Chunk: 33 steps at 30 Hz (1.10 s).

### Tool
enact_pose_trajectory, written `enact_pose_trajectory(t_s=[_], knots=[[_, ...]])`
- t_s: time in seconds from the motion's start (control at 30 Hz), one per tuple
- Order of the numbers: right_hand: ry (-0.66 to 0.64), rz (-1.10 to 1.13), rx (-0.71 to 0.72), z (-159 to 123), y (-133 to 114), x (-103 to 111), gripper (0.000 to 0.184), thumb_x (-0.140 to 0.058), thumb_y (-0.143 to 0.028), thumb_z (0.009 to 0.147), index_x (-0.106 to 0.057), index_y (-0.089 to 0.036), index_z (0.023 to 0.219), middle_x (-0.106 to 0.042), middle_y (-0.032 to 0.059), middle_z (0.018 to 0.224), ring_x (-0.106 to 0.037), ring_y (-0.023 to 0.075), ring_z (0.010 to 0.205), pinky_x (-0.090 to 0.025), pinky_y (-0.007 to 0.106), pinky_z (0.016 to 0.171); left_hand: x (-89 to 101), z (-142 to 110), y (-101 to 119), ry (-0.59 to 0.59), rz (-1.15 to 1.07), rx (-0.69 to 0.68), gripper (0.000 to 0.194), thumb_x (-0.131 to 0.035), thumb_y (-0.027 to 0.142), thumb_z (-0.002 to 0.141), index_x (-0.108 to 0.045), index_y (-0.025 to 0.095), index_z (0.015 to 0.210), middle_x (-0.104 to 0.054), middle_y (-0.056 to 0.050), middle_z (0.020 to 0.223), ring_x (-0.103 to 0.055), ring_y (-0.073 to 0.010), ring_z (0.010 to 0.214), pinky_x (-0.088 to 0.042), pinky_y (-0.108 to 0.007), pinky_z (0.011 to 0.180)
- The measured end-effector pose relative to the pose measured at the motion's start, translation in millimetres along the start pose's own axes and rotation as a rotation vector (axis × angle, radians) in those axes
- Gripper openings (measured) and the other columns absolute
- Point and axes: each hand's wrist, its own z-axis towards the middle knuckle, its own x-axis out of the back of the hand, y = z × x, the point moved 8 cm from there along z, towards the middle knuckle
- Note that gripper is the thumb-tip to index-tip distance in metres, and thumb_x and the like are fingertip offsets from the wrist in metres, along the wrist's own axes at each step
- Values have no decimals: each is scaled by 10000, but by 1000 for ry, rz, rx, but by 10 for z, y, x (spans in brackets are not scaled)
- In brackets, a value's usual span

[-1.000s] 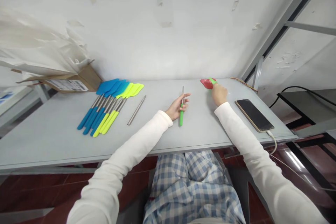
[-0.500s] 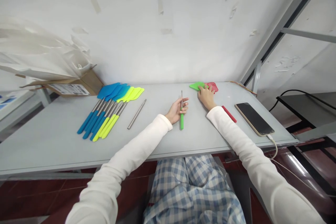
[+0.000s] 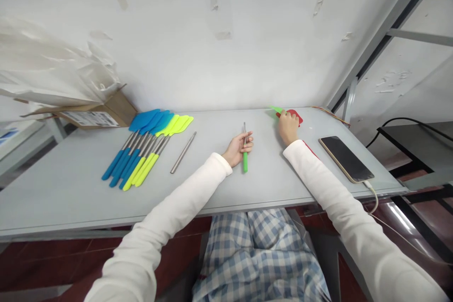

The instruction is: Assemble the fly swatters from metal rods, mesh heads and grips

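My left hand [image 3: 239, 148] is closed round a thin metal rod with a green handle [image 3: 245, 162], held upright over the middle of the table. At the back right, my right hand [image 3: 288, 127] pinches a green fly swatter head [image 3: 275, 109], now tilted nearly edge-on and partly hidden by the fingers. Just behind that hand lies a red fly swatter head [image 3: 296, 114]. Most of a red handle [image 3: 311, 149] is covered by my right sleeve. To the left of my left hand, a bare metal rod [image 3: 183, 152] lies on the table.
Several blue and yellow fly swatters [image 3: 141, 151] lie fanned out at the left, near an open cardboard box [image 3: 113, 112]. A phone [image 3: 346, 159] with a white cable lies at the right. The white wall [image 3: 198, 56] rises behind the grey table [image 3: 71, 198].
My right hand has moved slightly right and closed its fingers on the green head, which has tipped up from lying flat. More of the red handle is covered. My left hand keeps its hold.
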Motion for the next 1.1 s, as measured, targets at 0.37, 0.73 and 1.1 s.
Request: enact_pose_trajectory(t_s=[0.37, 0.73, 1.1], knots=[[75, 283, 227, -115, -338, 112, 456, -347, -85, 848, -616, -81, 1216, -595, 220, 1223, -525, 322, 1141, -361, 487, 980, 9, 23, 34, -61, 122, -51, 231, -470, 268, 983, -629, 124, 1069, -423, 42, 647, -300, 5, 396, -205, -82, 320], [-308, 1242, 165, -290, -691, -158, 401, -375, -202, 867, -614, -128, 1179, -717, 112, 1082, -679, 157, 865, -507, 340, 905, -19, 40, -1, -118, 132, -23, 270, -484, 275, 976, -617, 121, 1154, -346, 79, 602, -243, -13, 372, -172, -110, 304], [-257, 1192, 200, -240, -689, -68, 177, -386, -171, 762, -550, -210, 710, -630, 17, 707, -587, 158, 726, -499, 308, 773, -10, -43, -28, -12, 260, 29, 220, -558, 258, 928, -604, 127, 1098, -243, 107, 560, -162, -18, 360, -55, -118, 312]])
